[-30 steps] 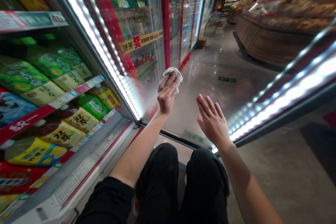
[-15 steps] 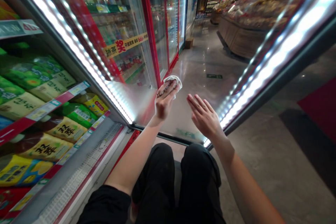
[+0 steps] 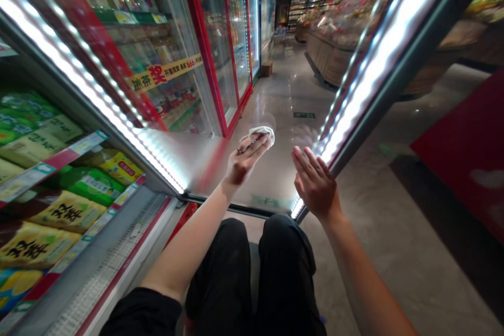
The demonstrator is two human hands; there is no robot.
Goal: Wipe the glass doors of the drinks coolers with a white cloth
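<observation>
1. Far L: drink bottles (image 3: 65, 212) on shelves w/ price rail (image 3: 55, 161) in front; well apart from both hands.
2. L light strip (image 3: 92, 92): slants down-right to bottom rail (image 3: 236, 209); L limit of glass pane (image 3: 260, 184). Whitish haze on that low L corner; fog or reflection, can't tell.
3. L hand (image 3: 243, 157): ringed, fingers fwd & nearly together, laid over white cloth (image 3: 268, 133), holding it; the nearer hand, by far.
4. White cloth: at/just past L fingertips, fwd & a bit R of that wrist, apparently against pane. Folded small, no clear long axis. Open glass all round: most room up & fwd, since strips spread apart upward; less toward body, where bottom rail sits just before knees (image 3: 277, 244).
5. R hand (image 3: 315, 184): fingers straight, close together, nothing seen in it, palm side hidden. Lies R of cloth & nearer body, short gap btw. Contact w/ pane or frame: can't tell.
6. R light strip (image 3: 375, 71): R limit, right by R fingers, so little room that side.
7. Far R: bare floor, then red panel (image 3: 468, 152), well apart.
</observation>
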